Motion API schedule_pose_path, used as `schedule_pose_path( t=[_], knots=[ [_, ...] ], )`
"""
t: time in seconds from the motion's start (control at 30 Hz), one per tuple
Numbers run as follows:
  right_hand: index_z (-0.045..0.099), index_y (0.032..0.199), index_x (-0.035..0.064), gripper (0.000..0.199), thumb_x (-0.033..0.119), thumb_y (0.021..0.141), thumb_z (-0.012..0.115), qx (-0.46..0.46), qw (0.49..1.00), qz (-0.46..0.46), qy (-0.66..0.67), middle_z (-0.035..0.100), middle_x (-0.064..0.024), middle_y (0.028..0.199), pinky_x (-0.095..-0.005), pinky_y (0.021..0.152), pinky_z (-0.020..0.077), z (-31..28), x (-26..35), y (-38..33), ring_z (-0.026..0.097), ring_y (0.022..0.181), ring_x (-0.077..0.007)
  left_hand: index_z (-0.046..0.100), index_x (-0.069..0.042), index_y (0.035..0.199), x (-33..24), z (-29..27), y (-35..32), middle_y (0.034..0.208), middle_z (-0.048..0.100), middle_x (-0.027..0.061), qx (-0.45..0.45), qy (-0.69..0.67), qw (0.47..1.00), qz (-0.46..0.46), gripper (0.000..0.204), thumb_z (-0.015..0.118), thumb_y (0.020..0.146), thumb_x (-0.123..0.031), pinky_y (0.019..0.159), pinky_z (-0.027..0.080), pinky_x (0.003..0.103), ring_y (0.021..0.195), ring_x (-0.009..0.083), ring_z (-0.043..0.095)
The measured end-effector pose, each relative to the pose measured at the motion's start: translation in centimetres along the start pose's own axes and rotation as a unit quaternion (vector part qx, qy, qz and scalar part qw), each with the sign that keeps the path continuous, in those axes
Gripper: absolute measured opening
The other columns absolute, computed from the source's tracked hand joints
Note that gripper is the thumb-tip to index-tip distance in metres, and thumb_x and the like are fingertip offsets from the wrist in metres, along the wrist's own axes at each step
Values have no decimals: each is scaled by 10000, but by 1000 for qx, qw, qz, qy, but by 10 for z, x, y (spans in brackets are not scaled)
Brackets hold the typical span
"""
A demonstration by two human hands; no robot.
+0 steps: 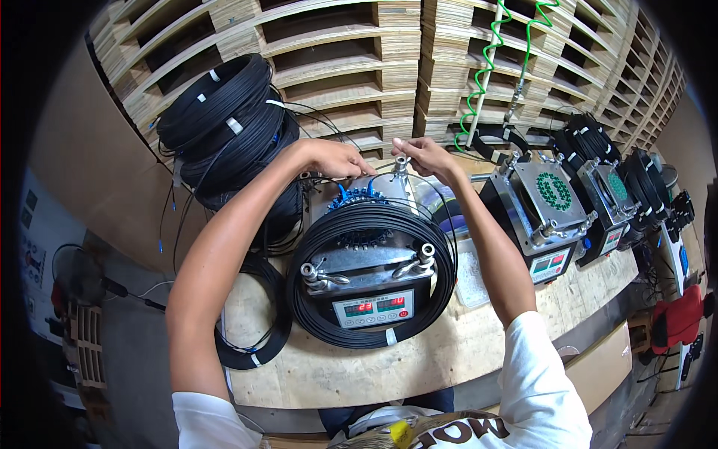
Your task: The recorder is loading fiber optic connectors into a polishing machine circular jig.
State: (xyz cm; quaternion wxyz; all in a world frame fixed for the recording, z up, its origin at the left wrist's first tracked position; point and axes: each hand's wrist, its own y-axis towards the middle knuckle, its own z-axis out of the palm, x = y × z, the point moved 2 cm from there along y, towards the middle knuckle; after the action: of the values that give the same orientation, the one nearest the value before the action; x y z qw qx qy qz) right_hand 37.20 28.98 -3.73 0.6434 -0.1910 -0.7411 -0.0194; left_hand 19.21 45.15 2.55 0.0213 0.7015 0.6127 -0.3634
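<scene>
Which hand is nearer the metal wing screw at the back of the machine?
Right. The right hand pinches the wing screw from its right side; the left hand sits apart to its left, over thin cables.

Workshop: stacked pallets (336,45), cable coils (224,120), bench machines (550,206)

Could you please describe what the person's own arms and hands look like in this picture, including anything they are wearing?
Both forearms are bare from the short white sleeves down. The left hand and the right hand wear no gloves, and no watch, ring or wristband shows. The white shirt carries dark printed lettering at the lower edge of the picture.
</scene>
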Motion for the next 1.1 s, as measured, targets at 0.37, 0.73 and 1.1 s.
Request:
schedule_pose_path(
  t=[0.37,0.73,1.1],
  knots=[
    [580,1241,28,344,268,996,609,27,983,-122,137,508,53,804,-193,544,305,6,-18,-14,392,649,-23,514,-3,1402,-1,0,5,1203,678,160,17,-18,999,-27,590,424,819,17,1006,453,315,1064,185,610],
    [141,1589,169,1106,442,760,821,-88,979,-107,-148,563,-45,800,-262,540,407,45,11,-61,512,646,-121,608,-49,1305,48,11,-39,1195,678,77,-75,-194,978,-30,437,639,954,-307,922,480,283,1086,140,591],
    [166,1585,201,1084,471,757,812,-95,984,-76,-131,556,-132,1021,-308,592,490,54,9,-59,570,796,-205,497,-34,1080,101,73,-92,1110,684,193,-318,-589,742,13,269,615,991,-259,741,599,406,844,185,695]
  ],
)
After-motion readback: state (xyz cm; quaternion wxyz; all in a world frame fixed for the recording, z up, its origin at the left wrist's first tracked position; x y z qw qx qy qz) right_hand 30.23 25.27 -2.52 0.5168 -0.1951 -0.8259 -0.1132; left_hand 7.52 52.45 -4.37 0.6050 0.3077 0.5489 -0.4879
